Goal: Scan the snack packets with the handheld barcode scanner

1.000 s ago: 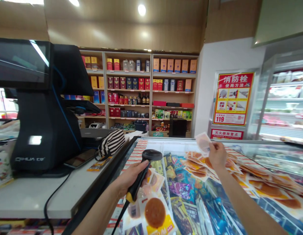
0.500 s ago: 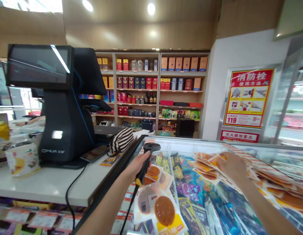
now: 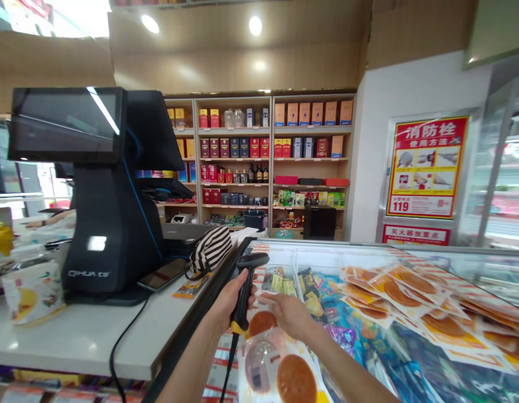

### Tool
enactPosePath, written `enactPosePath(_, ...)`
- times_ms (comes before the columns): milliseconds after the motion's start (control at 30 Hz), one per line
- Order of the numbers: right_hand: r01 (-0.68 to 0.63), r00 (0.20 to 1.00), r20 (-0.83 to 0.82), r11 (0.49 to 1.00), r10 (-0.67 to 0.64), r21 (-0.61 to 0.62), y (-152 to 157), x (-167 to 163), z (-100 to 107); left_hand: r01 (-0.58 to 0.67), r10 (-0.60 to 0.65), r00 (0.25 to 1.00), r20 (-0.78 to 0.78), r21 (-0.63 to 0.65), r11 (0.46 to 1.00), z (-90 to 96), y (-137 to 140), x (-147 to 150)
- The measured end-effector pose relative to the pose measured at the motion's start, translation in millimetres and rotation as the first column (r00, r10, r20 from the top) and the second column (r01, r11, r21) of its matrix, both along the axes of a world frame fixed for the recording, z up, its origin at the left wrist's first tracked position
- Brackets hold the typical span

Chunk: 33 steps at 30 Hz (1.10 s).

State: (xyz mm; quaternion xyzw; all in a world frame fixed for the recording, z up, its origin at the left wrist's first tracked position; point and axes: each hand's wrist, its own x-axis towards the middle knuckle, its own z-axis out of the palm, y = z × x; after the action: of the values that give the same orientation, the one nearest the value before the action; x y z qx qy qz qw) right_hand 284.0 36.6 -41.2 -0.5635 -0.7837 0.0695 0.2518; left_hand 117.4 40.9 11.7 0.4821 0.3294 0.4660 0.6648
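My left hand [image 3: 229,301] is wrapped round the handle of a black barcode scanner [image 3: 252,259], whose cable hangs down from its yellow-marked end. Just right of it, my right hand [image 3: 291,317] reaches across with its index finger stretched out, over flat clear packets [image 3: 296,379] holding round orange-brown slices. Nothing shows held in that hand, though its lower fingers are partly hidden. More packets of the same kind [image 3: 404,292] lie heaped farther right. All these rest on top of other bagged goods [image 3: 355,336] in a glass-sided case.
A black till with screens [image 3: 112,224] stands on the white counter [image 3: 95,347] at left, with a phone [image 3: 164,275] and a striped pouch [image 3: 211,249] beside it. The case's dark edge [image 3: 192,319] borders the counter. Shelves of boxes [image 3: 242,148] stand behind.
My right hand has left the heap of packets at right and moved left, near the scanner. The left hand still holds the scanner. The view has shifted slightly.
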Motion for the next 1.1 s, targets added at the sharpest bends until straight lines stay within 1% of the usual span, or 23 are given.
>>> enactPosePath(33, 0.034, 0.997, -0.074, 0.999, -0.032, 0.032, 4, 10, -1, 0.008, -0.008, 1.000, 0.000, -0.002, 1.000, 0.5, -1, 0)
enactPosePath(67, 0.096, 0.982, -0.168, 0.993, -0.084, 0.062, 9, 21, -2, 0.021, -0.021, 1.000, -0.002, -0.001, 1.000, 1.6, -3, 0)
enactPosePath(100, 0.175, 0.948, -0.283, 0.982, -0.147, 0.077, 13, 34, -3, 0.038, -0.038, 0.999, -0.006, 0.002, 0.999, 3.0, -5, 0)
enactPosePath(133, 0.253, 0.889, -0.409, 0.965, -0.205, 0.066, 17, 47, -5, 0.053, -0.053, 0.998, -0.013, 0.007, 0.999, 4.7, -7, 1)
enactPosePath(167, 0.296, 0.806, -0.546, 0.954, -0.229, 0.037, 21, 60, -7, 0.071, -0.071, 0.997, -0.021, 0.014, 0.997, 6.3, -10, 2)
enactPosePath(233, 0.314, 0.563, -0.798, 0.949, -0.213, -0.032, 24, 83, -10, 0.108, -0.107, 0.994, -0.033, 0.023, 0.994, 8.6, -14, 6)
enactPosePath(267, 0.303, 0.440, -0.878, 0.952, -0.189, -0.053, 24, 93, -10, 0.120, -0.119, 0.992, -0.036, 0.026, 0.992, 8.9, -16, 9)
enactPosePath(300, 0.296, 0.342, -0.925, 0.953, -0.167, -0.063, 24, 101, -11, 0.128, -0.127, 0.991, -0.035, 0.028, 0.991, 8.6, -17, 11)
enactPosePath(333, 0.295, 0.276, -0.949, 0.953, -0.154, -0.068, 22, 107, -10, 0.138, -0.137, 0.990, -0.031, 0.027, 0.990, 7.7, -19, 14)
enactPosePath(367, 0.301, 0.239, -0.960, 0.951, -0.149, -0.072, 21, 113, -9, 0.149, -0.148, 0.989, -0.028, 0.024, 0.989, 6.4, -21, 16)
enactPosePath(433, 0.320, 0.191, -0.970, 0.944, -0.148, -0.081, 18, 120, -7, 0.204, -0.204, 0.978, -0.033, 0.013, 0.979, 2.7, -23, 17)
enactPosePath(533, 0.324, 0.074, -0.987, 0.939, -0.144, -0.113, 16, 127, -2, 0.343, -0.342, 0.939, -0.049, 0.017, 0.939, -2.8, -24, 13)
enactPosePath(600, 0.322, 0.025, -0.990, 0.939, -0.137, -0.122, 15, 130, -1, 0.408, -0.406, 0.912, -0.051, 0.028, 0.913, -5.6, -24, 8)
enactPosePath(733, 0.339, 0.056, -0.992, 0.937, -0.111, -0.085, 15, 132, -1, 0.463, -0.460, 0.885, -0.063, 0.044, 0.885, -9.2, -22, 4)
enactPosePath(833, 0.362, 0.068, -0.988, 0.926, -0.137, -0.103, 16, 131, -2, 0.475, -0.472, 0.880, -0.058, 0.057, 0.878, -10.8, -22, 4)
enactPosePath(867, 0.376, 0.083, -0.984, 0.920, -0.155, -0.113, 16, 130, -3, 0.478, -0.476, 0.878, -0.053, 0.059, 0.876, -11.0, -22, 4)
enactPosePath(900, 0.389, 0.118, -0.977, 0.914, -0.175, -0.117, 16, 130, -2, 0.479, -0.477, 0.878, -0.048, 0.057, 0.876, -11.0, -23, 4)
enactPosePath(933, 0.411, 0.175, -0.965, 0.905, -0.197, -0.110, 15, 130, -2, 0.475, -0.474, 0.880, -0.044, 0.051, 0.878, -10.8, -23, 4)
enactPosePath(967, 0.453, 0.258, -0.938, 0.887, -0.232, -0.095, 15, 130, -1, 0.466, -0.464, 0.885, -0.043, 0.043, 0.884, -10.6, -23, 4)
enactPosePath(1033, 0.549, 0.430, -0.843, 0.835, -0.324, -0.040, 13, 133, 2, 0.422, -0.421, 0.906, -0.040, 0.022, 0.906, -10.0, -23, 3)
enactPosePath(1100, 0.628, 0.560, -0.726, 0.776, -0.399, 0.058, 12, 137, 5, 0.348, -0.348, 0.936, -0.049, 0.004, 0.937, -9.7, -20, 3)
